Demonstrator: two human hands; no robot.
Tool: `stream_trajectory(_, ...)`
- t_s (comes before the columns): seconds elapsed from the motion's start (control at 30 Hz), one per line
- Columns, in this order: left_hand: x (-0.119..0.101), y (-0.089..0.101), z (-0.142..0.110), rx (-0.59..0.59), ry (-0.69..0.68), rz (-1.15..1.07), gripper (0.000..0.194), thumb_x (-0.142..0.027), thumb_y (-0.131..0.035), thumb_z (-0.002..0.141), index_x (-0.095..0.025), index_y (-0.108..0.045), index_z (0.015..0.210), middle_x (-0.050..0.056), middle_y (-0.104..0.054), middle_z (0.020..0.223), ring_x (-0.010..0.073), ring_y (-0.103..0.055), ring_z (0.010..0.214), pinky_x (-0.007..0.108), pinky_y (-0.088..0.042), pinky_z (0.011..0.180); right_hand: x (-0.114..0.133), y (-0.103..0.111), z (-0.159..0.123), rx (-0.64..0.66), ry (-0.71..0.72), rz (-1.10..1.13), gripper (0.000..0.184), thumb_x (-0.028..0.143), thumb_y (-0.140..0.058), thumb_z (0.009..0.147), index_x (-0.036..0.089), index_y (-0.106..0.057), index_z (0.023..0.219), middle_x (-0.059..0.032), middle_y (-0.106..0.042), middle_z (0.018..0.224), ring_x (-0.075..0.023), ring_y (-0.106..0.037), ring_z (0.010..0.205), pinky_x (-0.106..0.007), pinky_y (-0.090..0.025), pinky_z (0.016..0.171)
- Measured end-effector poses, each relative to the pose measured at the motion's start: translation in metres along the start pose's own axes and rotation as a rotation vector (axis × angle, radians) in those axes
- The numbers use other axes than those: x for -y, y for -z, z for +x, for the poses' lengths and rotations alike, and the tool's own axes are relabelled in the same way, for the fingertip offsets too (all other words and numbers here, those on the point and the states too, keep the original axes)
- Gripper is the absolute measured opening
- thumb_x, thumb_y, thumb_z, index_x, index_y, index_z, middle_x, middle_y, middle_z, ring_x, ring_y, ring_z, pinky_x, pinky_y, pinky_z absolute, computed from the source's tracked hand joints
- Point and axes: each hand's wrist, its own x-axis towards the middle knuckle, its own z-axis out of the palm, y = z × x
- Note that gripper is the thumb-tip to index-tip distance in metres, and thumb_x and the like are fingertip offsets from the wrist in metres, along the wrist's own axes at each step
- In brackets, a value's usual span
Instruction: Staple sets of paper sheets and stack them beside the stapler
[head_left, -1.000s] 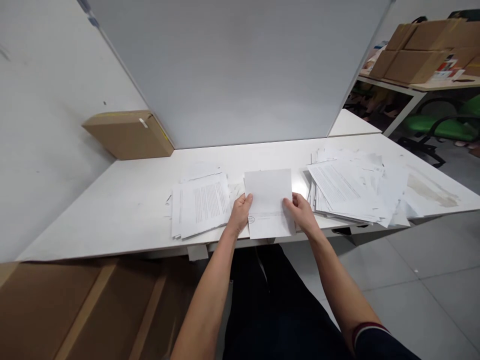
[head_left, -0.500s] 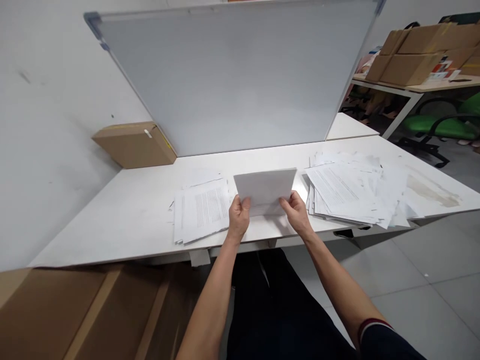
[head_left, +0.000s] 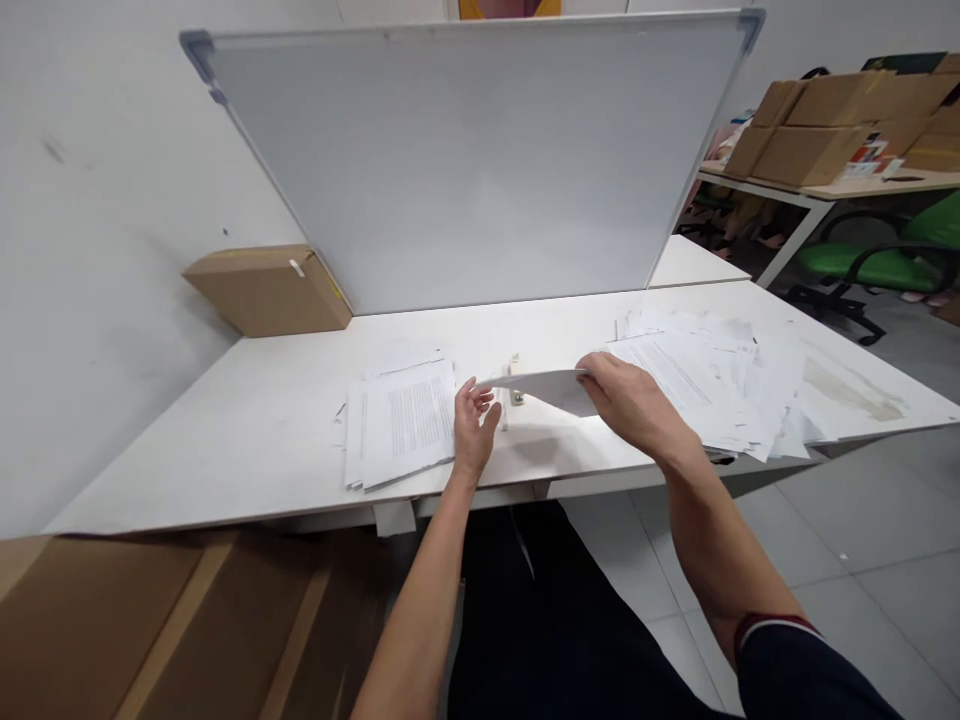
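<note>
A thin stack of white paper (head_left: 559, 385) is tilted nearly edge-on above the table's front part. My right hand (head_left: 626, 400) pinches its right end, fingers on top. At the left end is my left hand (head_left: 474, 430), fingers and thumb apart; whether the fingertips touch the paper I cannot tell. Partly hidden by the paper, a small off-white object (head_left: 515, 367) with a metal bit sits on the table. Beside my left hand lies a pile of printed sheets (head_left: 412, 420). A larger, messy paper pile (head_left: 697, 385) is just beyond my right hand.
A whiteboard (head_left: 480, 160) stands along the back of the white table (head_left: 225, 430). On its left is a cardboard box (head_left: 270, 290); large cartons (head_left: 150, 630) stand below the front edge. Further right are a green chair (head_left: 862, 260) and a table with stacked boxes (head_left: 817, 130).
The paper has gone from upright to nearly edge-on. My left hand has loosened its grip and opened; my right hand has turned over the paper's right end. The off-white object now shows.
</note>
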Motion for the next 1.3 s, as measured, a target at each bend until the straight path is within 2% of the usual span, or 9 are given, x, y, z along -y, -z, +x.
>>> stream_trajectory(0.1, 0.008, 0.005, -0.003, 0.069, 0.004, 0.134, 0.064, -0.029, -0.065, 0.073, -0.022, -0.036, 0.129, 0.013, -0.052, 0.123, 0.0239, -0.051, 0.115, 0.042, -0.040, 0.096, 0.016, 0.017, 0.004, 0.196, 0.046, -0.307, 0.018, 0.006, -0.034, 0.085, 0.016, -0.049, 0.085, -0.0067, -0.056, 0.079, -0.0151, -0.046, 0.062, -0.028, -0.023, 0.054)
stream_trajectory(0.27, 0.008, 0.005, -0.007, 0.311, 0.008, 0.236, 0.046, -0.019, -0.060, 0.070, -0.019, -0.052, 0.116, 0.011, -0.059, 0.118, 0.0244, -0.055, 0.111, 0.038, -0.045, 0.091, 0.019, -0.004, 0.008, 0.386, 0.067, -0.425, 0.023, 0.000, -0.034, 0.080, 0.015, -0.049, 0.088, -0.0070, -0.056, 0.077, -0.0148, -0.046, 0.061, -0.029, -0.017, 0.053)
stream_trajectory(0.43, 0.010, 0.001, -0.008, 0.304, 0.182, 0.142, 0.028, -0.034, -0.060, 0.075, -0.015, -0.063, 0.096, 0.008, -0.069, 0.094, 0.0230, -0.064, 0.088, 0.035, -0.051, 0.075, 0.012, -0.010, 0.010, 0.391, 0.080, -0.423, 0.022, 0.000, -0.035, 0.080, 0.015, -0.048, 0.089, -0.0077, -0.059, 0.077, -0.0155, -0.048, 0.061, -0.030, -0.017, 0.052)
stream_trajectory(0.57, 0.008, 0.000, -0.008, 0.220, 0.156, 0.062, 0.032, -0.039, -0.063, 0.072, -0.015, -0.064, 0.094, 0.010, -0.070, 0.095, 0.0236, -0.064, 0.091, 0.037, -0.052, 0.077, 0.015, -0.007, 0.013, 0.392, 0.083, -0.412, 0.019, 0.004, -0.037, 0.083, 0.015, -0.049, 0.091, -0.0088, -0.060, 0.076, -0.0170, -0.051, 0.063, -0.030, -0.018, 0.052)
stream_trajectory(0.73, 0.005, 0.002, -0.007, 0.288, 0.213, 0.063, 0.038, -0.039, -0.065, 0.072, -0.014, -0.062, 0.100, 0.012, -0.069, 0.100, 0.0246, -0.065, 0.092, 0.037, -0.052, 0.077, 0.014, -0.014, 0.018, 0.393, 0.064, -0.368, 0.010, 0.019, -0.040, 0.090, 0.016, -0.050, 0.093, -0.0102, -0.062, 0.078, -0.0209, -0.055, 0.067, -0.030, -0.020, 0.052)
stream_trajectory(0.9, 0.004, 0.003, -0.007, 0.278, 0.175, 0.084, 0.032, -0.040, -0.063, 0.074, -0.014, -0.066, 0.093, 0.010, -0.071, 0.092, 0.0236, -0.065, 0.085, 0.036, -0.052, 0.072, 0.010, -0.017, 0.019, 0.392, 0.092, -0.325, 0.014, 0.019, -0.039, 0.091, 0.017, -0.053, 0.087, -0.0062, -0.059, 0.063, -0.0169, -0.051, 0.055, -0.029, -0.021, 0.052)
stream_trajectory(1.03, 0.001, 0.003, -0.006, 0.226, 0.130, 0.058, 0.027, -0.039, -0.063, 0.075, -0.016, -0.066, 0.089, 0.006, -0.071, 0.087, 0.0195, -0.064, 0.081, 0.033, -0.050, 0.074, 0.003, -0.004, 0.013, 0.320, 0.012, -0.190, 0.014, 0.023, -0.044, 0.088, 0.019, -0.051, 0.077, -0.0022, -0.051, 0.056, -0.0136, -0.043, 0.048, -0.027, -0.021, 0.050)
stream_trajectory(1.13, 0.002, 0.004, -0.005, 0.123, 0.153, 0.028, 0.024, -0.040, -0.060, 0.078, -0.016, -0.063, 0.079, 0.002, -0.067, 0.072, 0.0140, -0.061, 0.068, 0.027, -0.049, 0.068, -0.010, 0.002, 0.004, 0.268, -0.110, 0.050, 0.021, 0.031, -0.045, 0.087, 0.020, -0.050, 0.071, -0.0024, -0.055, 0.061, -0.0139, -0.047, 0.052, -0.026, -0.027, 0.050)
stream_trajectory(1.3, 0.009, 0.003, -0.003, -0.141, 0.164, -0.076, 0.025, -0.037, -0.053, 0.084, -0.016, -0.061, 0.093, 0.003, -0.065, 0.076, 0.0130, -0.062, 0.073, 0.030, -0.050, 0.075, -0.041, -0.031, -0.022, 0.314, -0.467, 0.767, 0.027, 0.044, -0.054, 0.080, 0.018, -0.059, 0.085, -0.0060, -0.067, 0.080, -0.0191, -0.061, 0.068, -0.027, -0.044, 0.056)
